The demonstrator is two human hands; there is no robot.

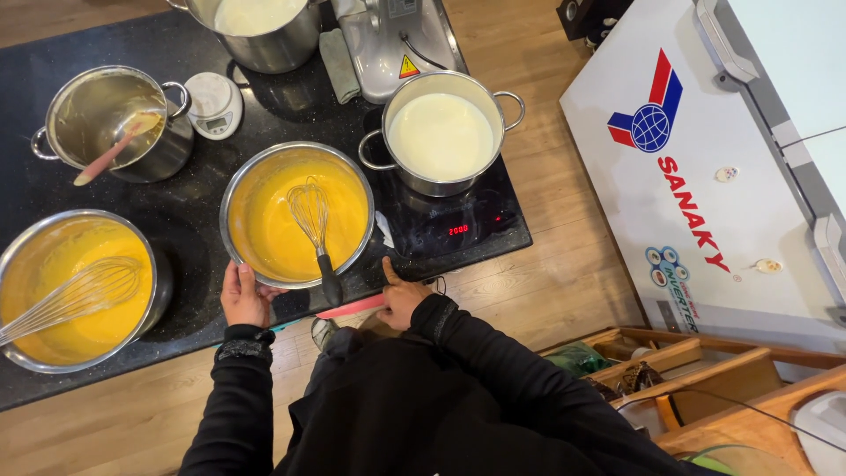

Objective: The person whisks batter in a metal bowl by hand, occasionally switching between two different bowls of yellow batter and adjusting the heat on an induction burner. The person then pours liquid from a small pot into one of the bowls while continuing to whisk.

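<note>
A steel bowl (pixel 236 189) of yellow batter sits on the black counter (pixel 189 220), with a whisk (pixel 310 216) standing in it, its black handle leaning over the near rim. My left hand (pixel 242 298) grips the bowl's near-left rim. My right hand (pixel 403 298) is at the counter's front edge just right of the bowl. Its thumb points up and its fingers are closed around the end of a pink-handled spatula (pixel 351 307) lying along the edge.
A second bowl of yellow batter (pixel 75 291) with a whisk is at the left. A pot of white liquid (pixel 441 137) stands on an induction hob (pixel 458 231). Behind are a pot with a pink spatula (pixel 110 123), a small scale (pixel 213 104) and a big pot (pixel 264 26). A white chest freezer (pixel 705 159) is on the right, with wooden crates (pixel 705 370) below it.
</note>
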